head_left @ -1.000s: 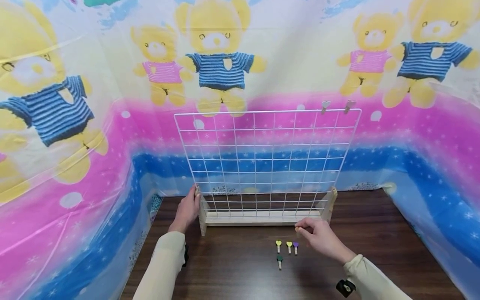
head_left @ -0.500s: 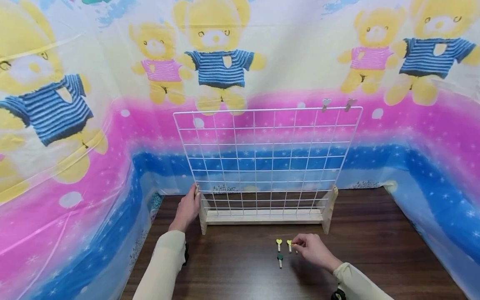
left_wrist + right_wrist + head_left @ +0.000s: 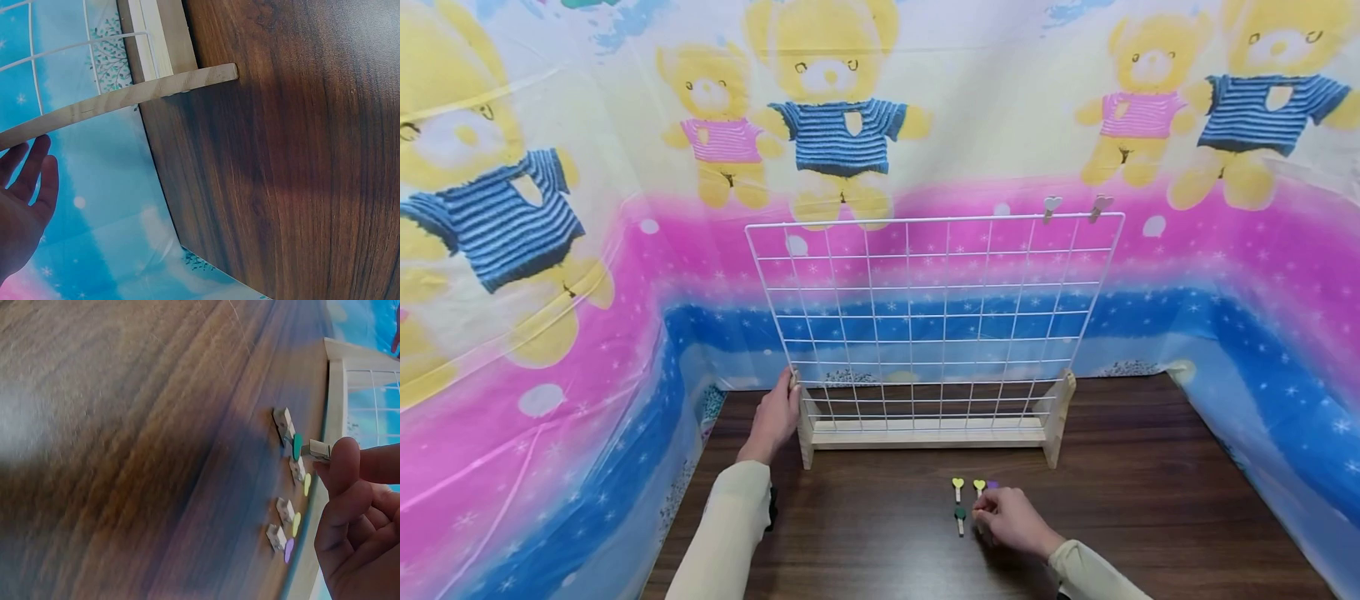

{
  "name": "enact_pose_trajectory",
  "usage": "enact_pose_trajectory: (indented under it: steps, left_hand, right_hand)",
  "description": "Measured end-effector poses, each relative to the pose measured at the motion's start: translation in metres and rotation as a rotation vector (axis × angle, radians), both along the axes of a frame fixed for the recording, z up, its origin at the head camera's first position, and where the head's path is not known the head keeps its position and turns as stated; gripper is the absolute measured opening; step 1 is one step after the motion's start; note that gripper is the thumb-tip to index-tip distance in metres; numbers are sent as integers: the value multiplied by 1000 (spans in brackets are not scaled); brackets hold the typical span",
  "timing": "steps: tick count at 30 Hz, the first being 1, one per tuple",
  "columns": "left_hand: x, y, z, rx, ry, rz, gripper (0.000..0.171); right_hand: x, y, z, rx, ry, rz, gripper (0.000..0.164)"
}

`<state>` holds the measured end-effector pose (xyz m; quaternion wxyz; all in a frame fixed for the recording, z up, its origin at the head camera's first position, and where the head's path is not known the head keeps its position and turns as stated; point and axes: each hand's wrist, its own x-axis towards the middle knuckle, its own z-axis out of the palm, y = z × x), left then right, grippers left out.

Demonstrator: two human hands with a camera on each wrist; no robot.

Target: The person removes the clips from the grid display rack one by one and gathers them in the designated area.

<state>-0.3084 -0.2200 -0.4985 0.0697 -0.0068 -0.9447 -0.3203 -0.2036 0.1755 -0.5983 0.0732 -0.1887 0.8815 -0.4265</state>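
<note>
My left hand grips the left wooden post of the stand that bears the white wire grid. In the left wrist view, fingertips touch the post's outer face; the thumb is hidden there. My right hand is low over the table, pinching a small wooden clothespin between thumb and finger; its colour is covered. Close beside it lie a green clothespin, two yellow heart-topped ones, and a purple one, partly hidden behind the hand.
Two heart clothespins, one white and one pinkish, are clipped on the grid's top right edge. A wooden base bar joins the posts on the dark brown table. Patterned bear cloth hangs behind and at the sides.
My right hand has come down from near the base bar toward me and slightly left, now beside the green clothespin. It covers most of the purple one. My left hand stays on the post.
</note>
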Motion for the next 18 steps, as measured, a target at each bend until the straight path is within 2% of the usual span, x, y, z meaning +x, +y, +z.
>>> enact_pose_trajectory:
  steps: [6, 18]
  left_hand:
    - [1, -1, 0, 9, -1, 4, 49]
    - [-1, -3, -2, 14, -12, 11, 49]
  right_hand:
    - [0, -5, -8, 20, 4, -5, 6]
    - [0, -7, -14, 42, -59, -26, 7]
